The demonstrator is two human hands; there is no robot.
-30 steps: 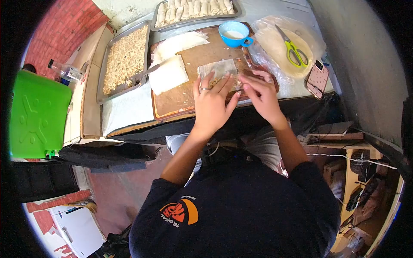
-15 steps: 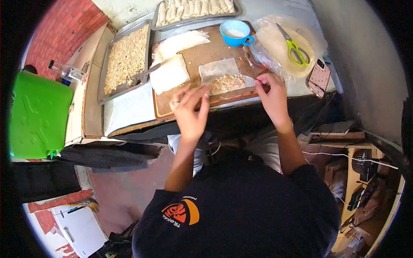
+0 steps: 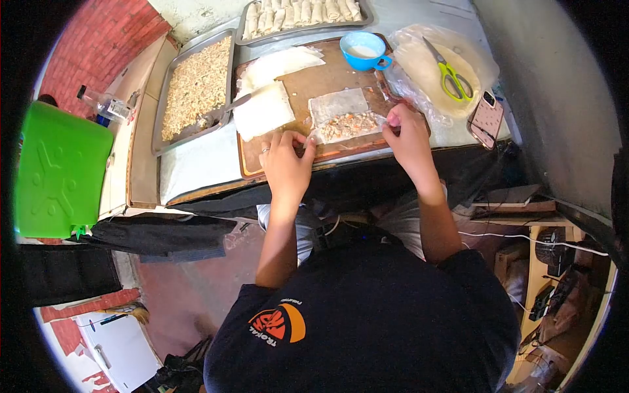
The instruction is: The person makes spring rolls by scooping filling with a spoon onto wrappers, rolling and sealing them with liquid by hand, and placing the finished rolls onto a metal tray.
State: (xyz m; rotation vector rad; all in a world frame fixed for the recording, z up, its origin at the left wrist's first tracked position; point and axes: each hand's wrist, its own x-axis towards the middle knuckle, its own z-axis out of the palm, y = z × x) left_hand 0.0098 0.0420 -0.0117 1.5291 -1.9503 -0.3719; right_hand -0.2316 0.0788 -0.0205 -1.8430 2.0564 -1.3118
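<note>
On a brown board [image 3: 327, 72] lies a thin spring roll wrapper [image 3: 339, 101] with a strip of chopped filling [image 3: 347, 126] along its near side. My left hand [image 3: 288, 160] is at the wrapper's near left corner, thumb and forefinger pinched on its edge. At the right end of the filling, my right hand [image 3: 409, 141] has its thumb and forefinger closed on the other edge. Stacked square wrappers [image 3: 263, 110] lie left of the filled one, with more loose sheets [image 3: 282, 65] behind. A blue cup [image 3: 363, 51] of whitish liquid stands at the board's far right.
A tray of filling [image 3: 196, 85] with a knife-like utensil [image 3: 239, 103] is at left. Rolled pieces [image 3: 301, 14] fill a back tray. Green-handled scissors [image 3: 452, 78] lie on plastic-covered round wrappers [image 3: 419, 56], beside a phone [image 3: 486, 119]. A green container [image 3: 62, 170] stands far left.
My left hand has come down from above the wrapper to its left corner, fingers now pinched there. My right hand has moved slightly left and down. The view has shifted a little.
</note>
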